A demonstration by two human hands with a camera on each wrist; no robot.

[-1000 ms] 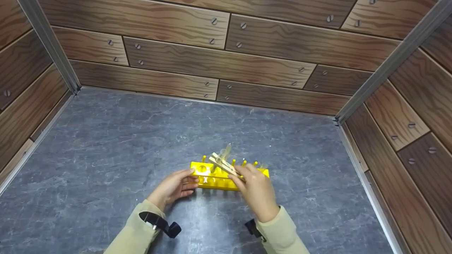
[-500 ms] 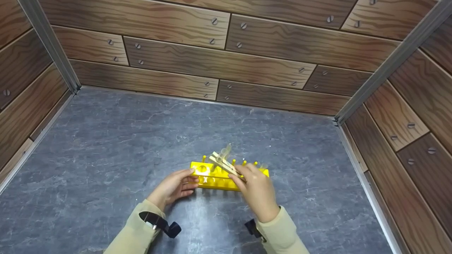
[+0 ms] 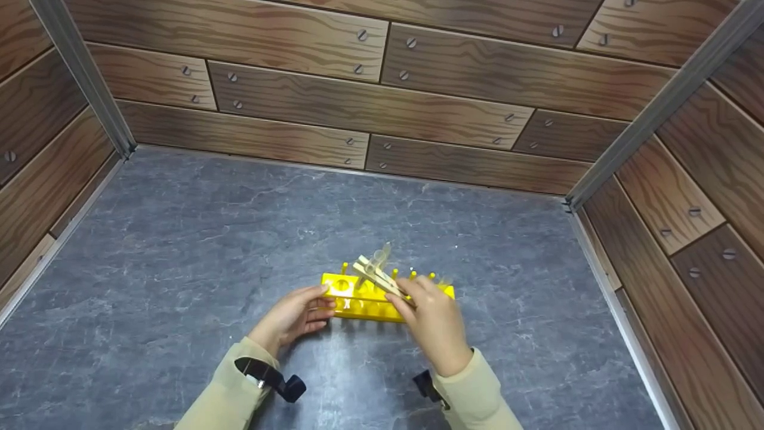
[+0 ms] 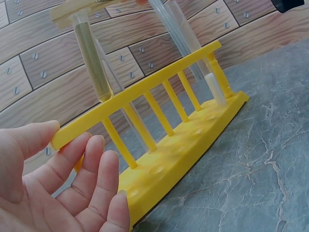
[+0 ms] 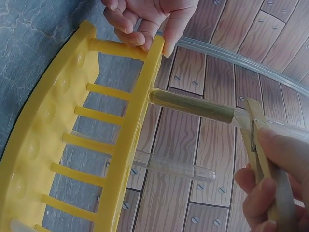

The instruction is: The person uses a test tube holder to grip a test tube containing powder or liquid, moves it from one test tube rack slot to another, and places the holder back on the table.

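Observation:
A yellow test tube rack (image 3: 370, 310) stands on the dark floor with a row of pegs along its far side. My left hand (image 3: 296, 316) pinches the left end of its top plate between thumb and index finger, the other fingers loosely bent. In my right hand (image 3: 440, 325) is a wooden test tube clamp (image 3: 382, 280), gripped between thumb and fingers. The clamp's jaws hold a test tube (image 4: 91, 63) near its mouth. Greenish-yellow liquid fills much of this tube. Its rounded bottom is right at the rack's top plate in both wrist views.
A clear test tube (image 5: 181, 166) stands in the rack behind the clamped one. At the rack's far right end is a tube with white contents (image 4: 215, 89), beside other clear tubes (image 4: 173, 36). Wood-patterned walls (image 3: 298, 89) enclose the grey marbled surface (image 3: 179, 269).

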